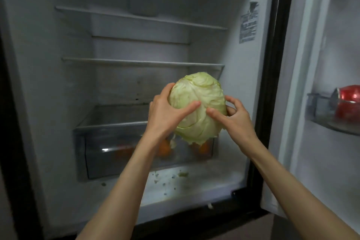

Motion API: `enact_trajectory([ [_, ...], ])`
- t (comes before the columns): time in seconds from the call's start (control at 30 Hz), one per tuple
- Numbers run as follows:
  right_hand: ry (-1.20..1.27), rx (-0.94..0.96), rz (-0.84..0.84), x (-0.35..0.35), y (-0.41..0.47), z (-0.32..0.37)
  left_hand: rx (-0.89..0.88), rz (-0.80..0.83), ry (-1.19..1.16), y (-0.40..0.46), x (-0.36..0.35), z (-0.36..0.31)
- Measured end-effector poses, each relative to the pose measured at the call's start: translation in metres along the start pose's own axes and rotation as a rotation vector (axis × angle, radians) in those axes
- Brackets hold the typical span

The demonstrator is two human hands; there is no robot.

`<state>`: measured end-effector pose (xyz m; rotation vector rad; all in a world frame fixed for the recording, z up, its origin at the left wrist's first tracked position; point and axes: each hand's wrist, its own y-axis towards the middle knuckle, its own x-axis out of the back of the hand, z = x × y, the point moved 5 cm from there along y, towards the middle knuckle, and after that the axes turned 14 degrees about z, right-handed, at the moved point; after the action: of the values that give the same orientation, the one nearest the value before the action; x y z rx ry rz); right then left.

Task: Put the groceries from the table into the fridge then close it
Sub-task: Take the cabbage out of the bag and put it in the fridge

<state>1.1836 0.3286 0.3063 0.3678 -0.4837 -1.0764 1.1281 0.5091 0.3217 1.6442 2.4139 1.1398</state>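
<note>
A pale green cabbage [198,105] is held up in front of the open fridge [48,84], at about the height of the lowest shelf. My left hand [165,113] grips its left side, thumb across the front. My right hand [233,117] grips its right side, thumb on the front and fingers curled behind. The cabbage hangs above the clear crisper drawer [116,142], through whose front orange produce [163,148] shows dimly.
Two glass shelves [140,62] above are bare. The fridge door [321,103] stands open at the right, with a red packet [348,103] in its door bin. Green leaf scraps [183,174] lie on the fridge floor in front of the drawer.
</note>
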Motion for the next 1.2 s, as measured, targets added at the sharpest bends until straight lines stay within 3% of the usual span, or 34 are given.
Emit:
enact_trajectory([
  [0.33,-0.27,-0.065,-0.004,-0.007,0.146,-0.057,0.115,0.057,-0.187,0.123,0.0,0.086],
  [0.6,-0.24,-0.19,-0.087,-0.002,0.215,-0.106,0.216,0.107,-0.255,0.191,-0.019,0.127],
  [0.77,-0.339,-0.223,-0.133,-0.002,0.231,-0.114,0.204,0.147,-0.118,0.21,-0.026,0.137],
  [1.0,-0.696,-0.098,-0.212,-0.006,0.204,-0.107,0.13,0.139,0.289,0.208,-0.026,0.132],
  [1.2,-0.761,-0.089,-0.065,-0.017,0.182,-0.107,0.074,0.256,0.425,0.179,-0.024,0.115],
])
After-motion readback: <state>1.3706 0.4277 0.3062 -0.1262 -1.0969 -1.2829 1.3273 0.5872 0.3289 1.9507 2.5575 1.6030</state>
